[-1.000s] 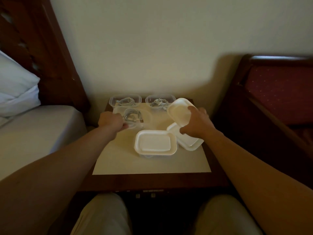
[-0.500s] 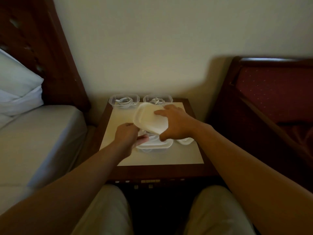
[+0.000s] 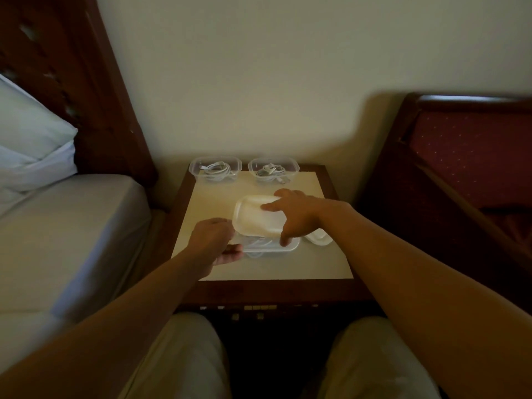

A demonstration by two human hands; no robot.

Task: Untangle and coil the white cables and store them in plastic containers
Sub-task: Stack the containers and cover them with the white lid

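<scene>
While two open containers [image 3: 215, 168] behind the near container [image 3: 275, 246] hold coiled cables, right hand [image 3: 299, 217] grips its lid [image 3: 256, 216]; left hand [image 3: 214, 240] holds its edge, unsealed.

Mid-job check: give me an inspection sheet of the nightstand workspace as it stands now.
Surface: nightstand, pale top, dark wood rim.
Job's things: two open containers at the back; front container under a white lid; spare lid to the right.
Clutter: nothing seen.
Hands: left hand grips the front container; right hand holds the lid.
Cables: coiled white cables in the containers.
Surroundings: bed, pillow, red chair.
</scene>
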